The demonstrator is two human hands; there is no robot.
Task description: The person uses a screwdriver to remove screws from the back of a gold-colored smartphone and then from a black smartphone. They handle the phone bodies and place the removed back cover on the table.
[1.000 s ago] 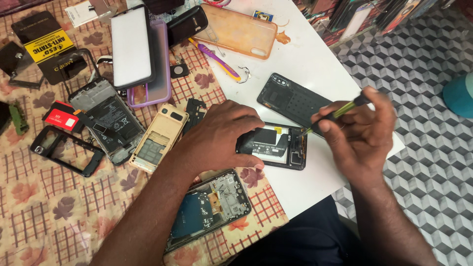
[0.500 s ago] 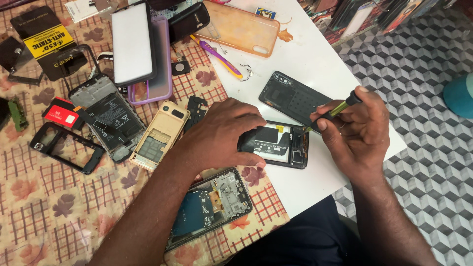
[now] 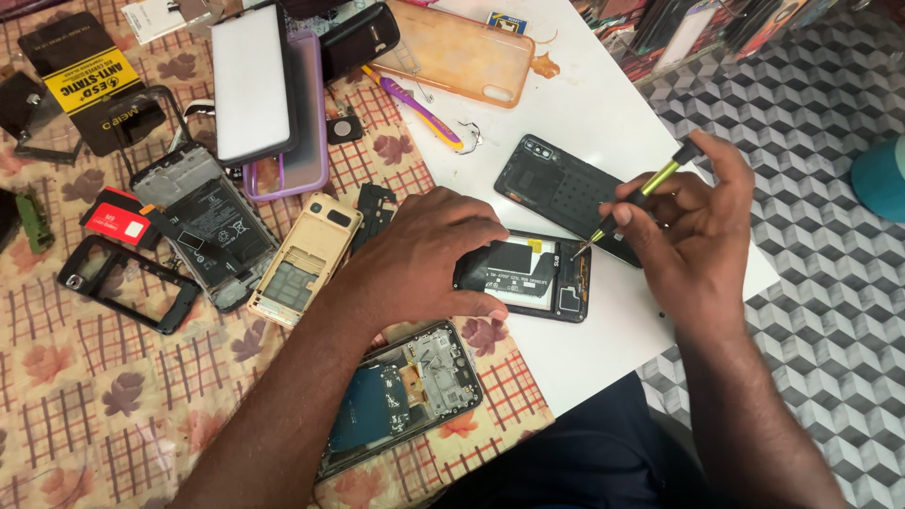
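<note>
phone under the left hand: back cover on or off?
Off. The phone lies with its battery and inner frame exposed under the left hand; a separate black back cover lies beside it.

Opened phone (image 3: 537,275) lies on desk (image 3: 603,113), under left hand (image 3: 424,254); back cover (image 3: 561,188) just behind it, right hand (image 3: 693,226) w/ screwdriver (image 3: 641,198) to its right.
</note>
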